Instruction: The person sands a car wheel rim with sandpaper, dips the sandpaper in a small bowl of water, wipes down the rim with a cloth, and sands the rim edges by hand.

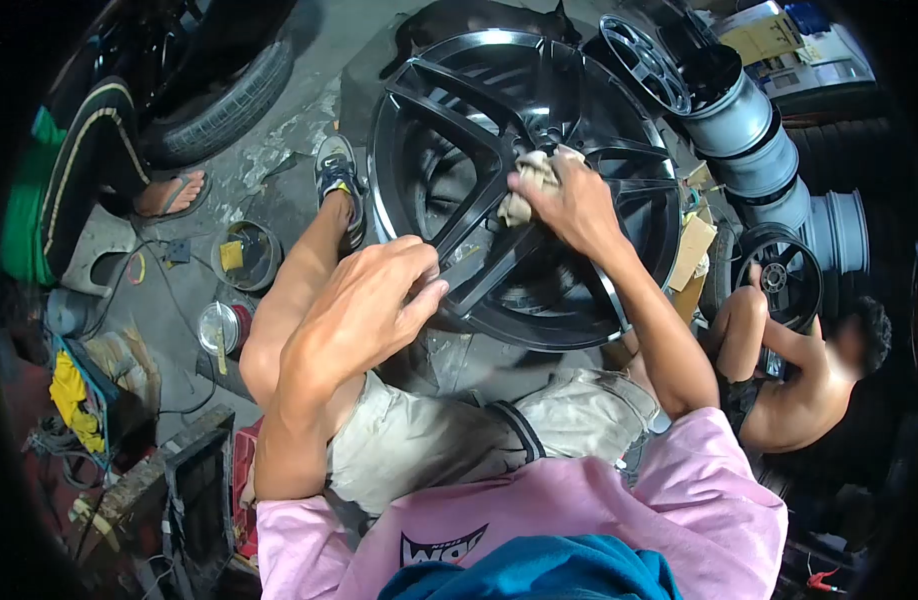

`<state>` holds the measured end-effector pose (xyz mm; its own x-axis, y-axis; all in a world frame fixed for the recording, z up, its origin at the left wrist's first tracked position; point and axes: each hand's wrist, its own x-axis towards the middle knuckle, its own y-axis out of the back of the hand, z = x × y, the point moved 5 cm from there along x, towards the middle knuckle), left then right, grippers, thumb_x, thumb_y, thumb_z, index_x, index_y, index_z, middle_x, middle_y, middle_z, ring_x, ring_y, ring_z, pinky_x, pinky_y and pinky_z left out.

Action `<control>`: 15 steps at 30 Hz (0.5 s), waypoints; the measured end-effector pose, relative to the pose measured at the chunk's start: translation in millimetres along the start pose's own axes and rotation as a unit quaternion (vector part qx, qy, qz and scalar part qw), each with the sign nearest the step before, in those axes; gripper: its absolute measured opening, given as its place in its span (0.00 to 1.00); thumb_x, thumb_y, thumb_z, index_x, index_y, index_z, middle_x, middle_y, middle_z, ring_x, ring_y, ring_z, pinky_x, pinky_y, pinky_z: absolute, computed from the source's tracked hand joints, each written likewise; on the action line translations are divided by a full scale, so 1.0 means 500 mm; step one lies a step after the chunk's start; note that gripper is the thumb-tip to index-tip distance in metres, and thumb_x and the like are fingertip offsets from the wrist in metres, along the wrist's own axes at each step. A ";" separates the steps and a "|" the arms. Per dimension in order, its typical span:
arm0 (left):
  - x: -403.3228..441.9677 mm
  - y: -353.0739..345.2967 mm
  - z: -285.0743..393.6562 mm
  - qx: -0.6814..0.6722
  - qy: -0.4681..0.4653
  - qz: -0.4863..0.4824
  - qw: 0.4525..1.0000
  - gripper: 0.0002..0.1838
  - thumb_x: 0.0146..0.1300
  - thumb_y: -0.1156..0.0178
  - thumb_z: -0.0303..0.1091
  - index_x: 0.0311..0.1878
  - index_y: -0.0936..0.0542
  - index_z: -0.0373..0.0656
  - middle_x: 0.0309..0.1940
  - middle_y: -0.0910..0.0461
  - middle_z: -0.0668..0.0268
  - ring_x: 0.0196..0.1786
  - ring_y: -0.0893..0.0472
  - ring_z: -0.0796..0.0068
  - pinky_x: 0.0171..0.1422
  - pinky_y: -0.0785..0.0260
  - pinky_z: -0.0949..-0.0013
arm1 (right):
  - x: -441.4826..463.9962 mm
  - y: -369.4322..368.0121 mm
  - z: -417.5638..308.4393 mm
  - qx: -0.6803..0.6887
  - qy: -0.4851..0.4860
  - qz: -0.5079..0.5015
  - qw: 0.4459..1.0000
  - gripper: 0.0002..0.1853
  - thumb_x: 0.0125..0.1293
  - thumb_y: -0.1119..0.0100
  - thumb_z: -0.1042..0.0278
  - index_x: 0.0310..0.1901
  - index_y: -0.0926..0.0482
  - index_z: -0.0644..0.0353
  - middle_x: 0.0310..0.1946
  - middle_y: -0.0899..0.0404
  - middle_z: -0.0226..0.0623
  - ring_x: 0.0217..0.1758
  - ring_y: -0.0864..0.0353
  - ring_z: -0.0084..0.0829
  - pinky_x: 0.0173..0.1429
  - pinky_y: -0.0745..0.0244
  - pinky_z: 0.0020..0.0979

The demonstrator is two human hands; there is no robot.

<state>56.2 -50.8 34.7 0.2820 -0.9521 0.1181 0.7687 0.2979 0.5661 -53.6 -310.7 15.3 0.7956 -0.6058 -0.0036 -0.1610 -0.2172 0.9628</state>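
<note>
A large black alloy wheel rim (449,120) with a bright polished lip lies face up in front of my knees. My right hand (577,205) is closed on a crumpled, cream-coloured rag (516,207) and presses it against the spokes near the hub. At the near left edge of the rim is my left hand (369,297), its fingers curled over the lip and the thumb toward a spoke. Part of the hub is hidden behind the rag and my right hand.
Silver rims (749,150) are stacked at the right, near a seated person (794,385) with a smaller dark rim (776,275). A tyre (224,110) stands upper left. A bucket (249,278) and a tin (219,328) sit left of my leg. A black animal (469,18) lies beyond the rim.
</note>
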 end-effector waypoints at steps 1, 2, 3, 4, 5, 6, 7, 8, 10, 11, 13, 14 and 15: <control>0.000 0.002 0.000 -0.002 -0.003 0.001 1.000 0.10 0.68 0.33 0.31 0.39 0.21 0.35 0.35 0.20 0.51 0.41 0.19 0.42 0.45 0.28 0.47 | -0.027 0.012 0.005 -0.003 0.000 0.002 1.000 0.27 0.69 0.31 0.42 0.52 0.12 0.62 0.42 0.11 0.58 0.50 0.11 0.61 0.56 0.16 0.53; -0.002 0.006 0.002 0.006 -0.007 0.008 1.000 0.09 0.68 0.33 0.31 0.39 0.21 0.35 0.35 0.21 0.51 0.41 0.19 0.42 0.45 0.28 0.47 | -0.061 0.022 0.005 0.061 0.067 -0.028 0.996 0.25 0.67 0.29 0.46 0.52 0.12 0.62 0.44 0.11 0.57 0.52 0.11 0.60 0.58 0.17 0.52; -0.004 0.008 0.003 0.014 -0.011 0.013 1.000 0.09 0.68 0.33 0.31 0.39 0.21 0.35 0.36 0.21 0.51 0.41 0.19 0.42 0.45 0.28 0.47 | -0.090 0.031 0.005 0.125 0.131 -0.059 0.982 0.24 0.65 0.26 0.51 0.52 0.11 0.62 0.46 0.11 0.56 0.53 0.11 0.59 0.60 0.17 0.50; -0.003 0.009 0.004 0.009 -0.011 0.012 1.000 0.09 0.68 0.33 0.31 0.39 0.21 0.35 0.36 0.21 0.51 0.41 0.19 0.42 0.45 0.28 0.47 | -0.110 0.037 0.005 0.121 0.155 -0.085 0.977 0.23 0.63 0.25 0.54 0.53 0.12 0.62 0.48 0.12 0.55 0.55 0.11 0.57 0.61 0.17 0.48; -0.004 0.011 0.007 0.003 -0.013 0.011 1.000 0.09 0.68 0.33 0.31 0.40 0.21 0.35 0.36 0.21 0.51 0.41 0.19 0.42 0.46 0.28 0.48 | -0.126 0.041 0.007 0.118 0.177 -0.110 0.971 0.23 0.61 0.24 0.58 0.54 0.12 0.62 0.50 0.12 0.53 0.56 0.12 0.56 0.62 0.17 0.47; -0.003 0.011 0.008 -0.002 -0.014 0.010 1.000 0.09 0.68 0.33 0.31 0.40 0.21 0.35 0.36 0.21 0.51 0.41 0.19 0.42 0.46 0.28 0.48 | -0.118 0.040 0.035 0.104 0.201 -0.088 0.970 0.25 0.62 0.25 0.59 0.58 0.13 0.61 0.52 0.13 0.51 0.58 0.13 0.55 0.62 0.17 0.45; -0.003 0.010 0.006 -0.001 -0.013 0.008 1.000 0.09 0.68 0.33 0.31 0.40 0.21 0.35 0.36 0.21 0.51 0.41 0.19 0.42 0.46 0.28 0.48 | -0.090 0.044 0.056 0.084 0.293 0.061 0.950 0.25 0.63 0.27 0.58 0.59 0.14 0.61 0.50 0.13 0.52 0.57 0.12 0.56 0.61 0.17 0.46; -0.003 0.007 0.004 0.000 -0.013 0.009 1.000 0.09 0.68 0.33 0.31 0.40 0.21 0.35 0.36 0.21 0.52 0.41 0.19 0.43 0.46 0.28 0.48 | -0.047 0.040 0.078 0.040 0.190 0.071 0.978 0.24 0.65 0.28 0.56 0.59 0.15 0.62 0.52 0.13 0.53 0.57 0.12 0.56 0.59 0.17 0.47; -0.002 0.003 0.006 0.002 -0.016 0.010 1.000 0.09 0.68 0.33 0.31 0.40 0.21 0.35 0.36 0.20 0.52 0.41 0.19 0.43 0.46 0.27 0.48 | 0.040 0.011 0.139 0.009 0.049 0.139 0.989 0.23 0.69 0.30 0.52 0.56 0.14 0.63 0.52 0.13 0.55 0.54 0.12 0.56 0.55 0.16 0.49; 0.000 0.007 0.004 0.000 -0.008 0.019 1.000 0.09 0.67 0.32 0.29 0.39 0.20 0.33 0.34 0.20 0.52 0.39 0.19 0.47 0.45 0.28 0.52 | 0.073 -0.018 0.163 0.025 0.017 0.200 0.979 0.22 0.72 0.32 0.51 0.53 0.14 0.64 0.51 0.12 0.56 0.52 0.11 0.56 0.53 0.16 0.49; -0.001 0.027 0.003 0.000 0.010 0.034 0.999 0.09 0.67 0.31 0.28 0.38 0.19 0.32 0.33 0.20 0.53 0.36 0.19 0.50 0.43 0.29 0.57 | 0.084 -0.064 0.092 0.210 -0.009 0.210 0.955 0.22 0.74 0.34 0.49 0.44 0.13 0.66 0.35 0.11 0.53 0.43 0.08 0.52 0.48 0.16 0.48; -0.002 0.048 0.010 0.005 0.027 0.069 0.997 0.08 0.67 0.31 0.27 0.38 0.20 0.32 0.32 0.20 0.54 0.35 0.19 0.55 0.43 0.29 0.59 | 0.048 -0.038 -0.012 0.233 -0.057 0.084 0.967 0.20 0.72 0.32 0.51 0.44 0.13 0.65 0.37 0.11 0.53 0.43 0.08 0.50 0.47 0.17 0.48; 0.003 0.059 0.010 0.009 0.040 0.102 0.994 0.08 0.67 0.31 0.26 0.38 0.20 0.32 0.32 0.20 0.56 0.35 0.19 0.60 0.42 0.30 0.61 | 0.029 -0.060 -0.062 0.220 0.042 0.121 0.967 0.16 0.69 0.31 0.57 0.44 0.13 0.65 0.37 0.11 0.53 0.42 0.09 0.51 0.46 0.17 0.49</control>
<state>76.3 -43.7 55.8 0.4757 -0.8637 0.1667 0.6806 0.4815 0.5522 -19.2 -289.3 -5.2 0.7451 -0.6195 0.2471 -0.5664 -0.3922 0.7248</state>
